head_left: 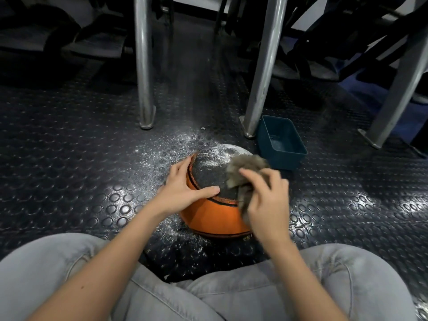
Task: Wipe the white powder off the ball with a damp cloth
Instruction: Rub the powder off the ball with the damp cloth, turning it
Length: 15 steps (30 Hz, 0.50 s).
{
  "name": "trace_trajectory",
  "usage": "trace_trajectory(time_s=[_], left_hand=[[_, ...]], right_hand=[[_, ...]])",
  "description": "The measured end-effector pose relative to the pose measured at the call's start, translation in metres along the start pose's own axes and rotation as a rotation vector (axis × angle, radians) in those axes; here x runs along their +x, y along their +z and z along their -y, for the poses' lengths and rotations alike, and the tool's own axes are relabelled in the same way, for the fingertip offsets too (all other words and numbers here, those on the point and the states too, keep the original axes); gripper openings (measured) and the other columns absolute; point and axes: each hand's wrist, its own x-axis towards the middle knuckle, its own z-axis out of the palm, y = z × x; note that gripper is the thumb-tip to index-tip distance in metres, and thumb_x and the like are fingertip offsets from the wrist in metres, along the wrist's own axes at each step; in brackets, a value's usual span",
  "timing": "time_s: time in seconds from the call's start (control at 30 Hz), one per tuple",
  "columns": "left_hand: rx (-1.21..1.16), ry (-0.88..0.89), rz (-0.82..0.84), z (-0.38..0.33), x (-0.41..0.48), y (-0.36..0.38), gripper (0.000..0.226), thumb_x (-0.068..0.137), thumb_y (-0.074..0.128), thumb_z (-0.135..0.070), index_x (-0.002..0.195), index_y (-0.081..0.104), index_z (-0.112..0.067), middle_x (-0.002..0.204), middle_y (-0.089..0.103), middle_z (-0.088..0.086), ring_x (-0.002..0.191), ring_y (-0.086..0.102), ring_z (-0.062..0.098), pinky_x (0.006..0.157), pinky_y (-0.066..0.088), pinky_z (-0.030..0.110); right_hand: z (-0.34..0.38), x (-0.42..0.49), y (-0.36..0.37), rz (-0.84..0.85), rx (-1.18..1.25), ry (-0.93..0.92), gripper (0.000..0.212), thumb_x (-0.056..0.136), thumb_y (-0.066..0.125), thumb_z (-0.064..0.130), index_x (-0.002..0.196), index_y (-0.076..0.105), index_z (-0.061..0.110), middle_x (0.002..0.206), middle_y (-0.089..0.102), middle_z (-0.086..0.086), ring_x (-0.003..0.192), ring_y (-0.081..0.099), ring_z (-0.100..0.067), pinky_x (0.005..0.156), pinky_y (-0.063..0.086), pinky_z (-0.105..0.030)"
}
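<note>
An orange and dark grey ball [209, 214] rests on the studded floor in front of my knees. White powder [222, 150] covers the far part of its top panel. My left hand [183, 188] lies on the ball's left side, fingers spread over the edge and thumb on the dark panel. My right hand [266, 200] grips a crumpled grey-brown cloth [245, 169], which is pressed on the ball's upper right. The ball's right side is hidden behind that hand and the cloth.
Spilled powder [171, 149] dusts the black studded floor left of and behind the ball. A dark teal plastic tub [281, 142] stands just behind the ball to the right. Metal legs [144, 66] [264, 66] [403, 89] rise beyond. My knees in grey jeans [231, 295] fill the bottom.
</note>
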Motion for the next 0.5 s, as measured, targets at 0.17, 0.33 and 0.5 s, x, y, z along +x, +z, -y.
trace_trajectory(time_s=[0.17,0.33,0.5], left_hand=[[-0.098,0.047,0.02,0.0,0.001,-0.004,0.104,0.069,0.079,-0.042,0.15,0.015,-0.031,0.137,0.021,-0.013,0.138,0.022,0.02,0.114,0.025,0.05],[0.22,0.142,-0.171,0.005,-0.006,0.003,0.105,0.055,0.081,-0.057,0.143,0.029,-0.031,0.125,0.027,-0.017,0.131,0.023,0.012,0.116,0.013,0.046],[0.252,0.207,-0.297,0.012,-0.006,0.021,0.123,0.039,0.05,-0.086,0.145,0.023,-0.031,0.144,0.02,-0.013,0.135,0.016,0.007,0.115,0.003,0.043]], right_hand=[[-0.072,0.03,0.011,0.097,0.296,0.648,0.043,0.096,0.033,-0.002,0.12,0.062,0.019,0.117,0.056,-0.01,0.111,0.052,-0.021,0.099,0.04,-0.032],[-0.065,0.035,0.015,-0.02,0.417,0.689,0.046,0.095,0.034,-0.004,0.108,0.065,0.028,0.123,0.056,-0.004,0.114,0.051,-0.015,0.102,0.039,-0.027],[-0.015,0.023,-0.002,-0.051,0.21,0.202,0.044,0.086,0.039,-0.008,0.099,0.069,0.02,0.102,0.055,0.003,0.096,0.046,-0.019,0.083,0.03,-0.013]])
